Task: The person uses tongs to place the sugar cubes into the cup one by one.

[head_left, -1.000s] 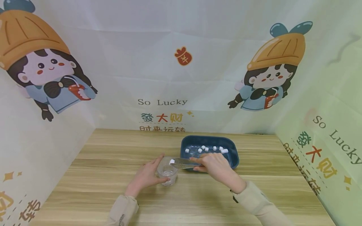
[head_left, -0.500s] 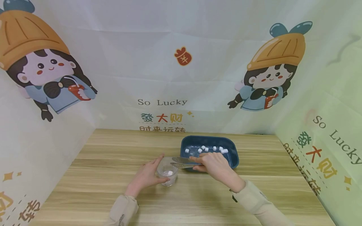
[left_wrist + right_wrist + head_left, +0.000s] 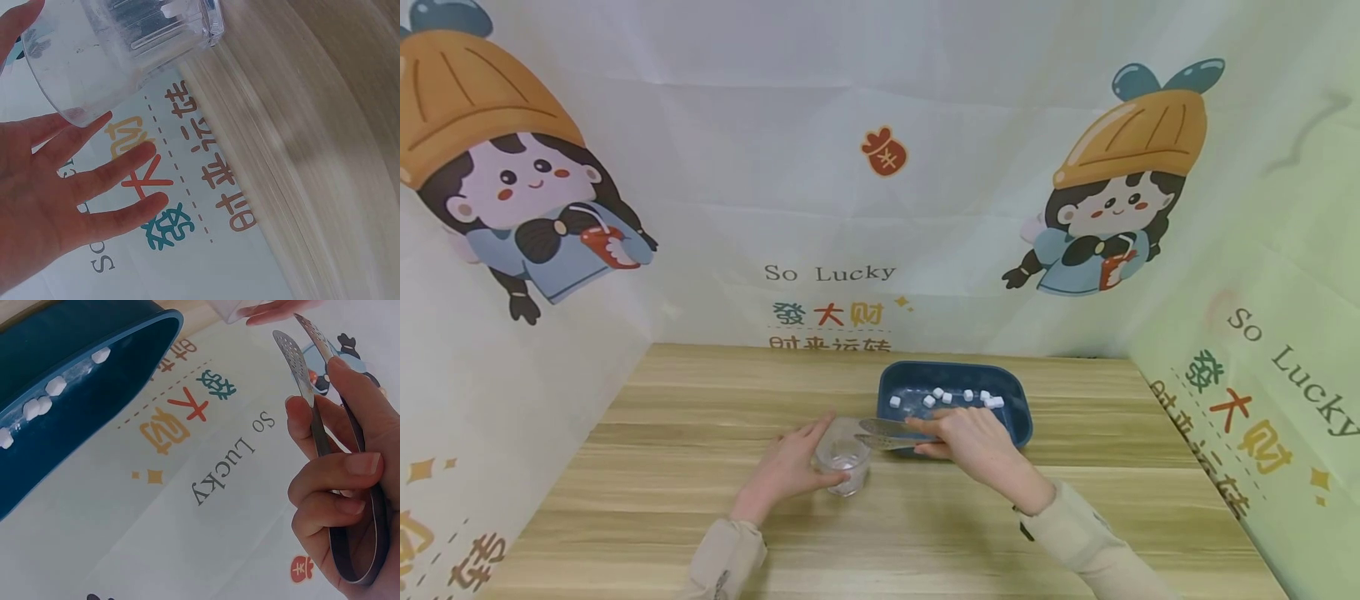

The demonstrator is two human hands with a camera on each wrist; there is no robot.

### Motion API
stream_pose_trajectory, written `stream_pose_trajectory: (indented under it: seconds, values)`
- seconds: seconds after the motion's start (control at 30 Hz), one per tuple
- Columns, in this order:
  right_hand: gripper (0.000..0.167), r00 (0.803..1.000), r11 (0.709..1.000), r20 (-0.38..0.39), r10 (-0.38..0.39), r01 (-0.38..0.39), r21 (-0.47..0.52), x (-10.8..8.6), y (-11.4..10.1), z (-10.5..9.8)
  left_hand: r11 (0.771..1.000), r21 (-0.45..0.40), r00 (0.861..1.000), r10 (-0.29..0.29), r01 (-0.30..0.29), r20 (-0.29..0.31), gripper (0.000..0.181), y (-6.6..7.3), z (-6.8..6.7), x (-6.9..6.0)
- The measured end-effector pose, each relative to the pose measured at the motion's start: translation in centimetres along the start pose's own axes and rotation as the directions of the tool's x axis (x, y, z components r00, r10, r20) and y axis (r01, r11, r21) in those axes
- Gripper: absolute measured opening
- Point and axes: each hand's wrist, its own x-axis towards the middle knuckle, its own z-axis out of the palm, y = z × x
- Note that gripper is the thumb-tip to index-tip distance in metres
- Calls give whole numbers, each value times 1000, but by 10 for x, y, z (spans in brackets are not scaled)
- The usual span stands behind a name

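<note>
Between its thumb and a finger, my left hand holds a clear cup standing on the table; the other fingers spread loosely beside it in the left wrist view. Inside the cup a whitish shape shows, too unclear to name. Metal tongs with perforated tips are gripped in my right hand. Their two tips are apart with nothing between them, at the cup's upper right in the head view. Right behind the tongs stands a dark blue tray with several small white cubes on its bottom.
The wood-grain table runs back to a printed cloth wall, with further cloth walls at left and right. The tray's raised rim lies just behind my right hand.
A white cube held in the tongs one second ago has dropped into the cup as the tips parted. Both hands have stayed nearly in place.
</note>
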Motion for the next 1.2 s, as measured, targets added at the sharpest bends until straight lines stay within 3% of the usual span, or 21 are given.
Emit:
stream_pose_trajectory:
  seconds: [0.4, 0.73, 1.2]
  values:
    - [34, 1000, 999, -5, 14, -14, 35, -5, 5, 0, 997, 68, 999, 24, -22, -35, 89, 1, 0, 0]
    - [34, 1000, 999, -4, 22, -22, -23, -8, 10, -2, 998, 65, 1000, 15, -14, -27, 89, 0, 1, 0]
    - [34, 998, 997, -8, 68, -68, -21, -10, 23, -1, 999, 48, 1000, 13, -12, -16, 89, 1, 0, 0]
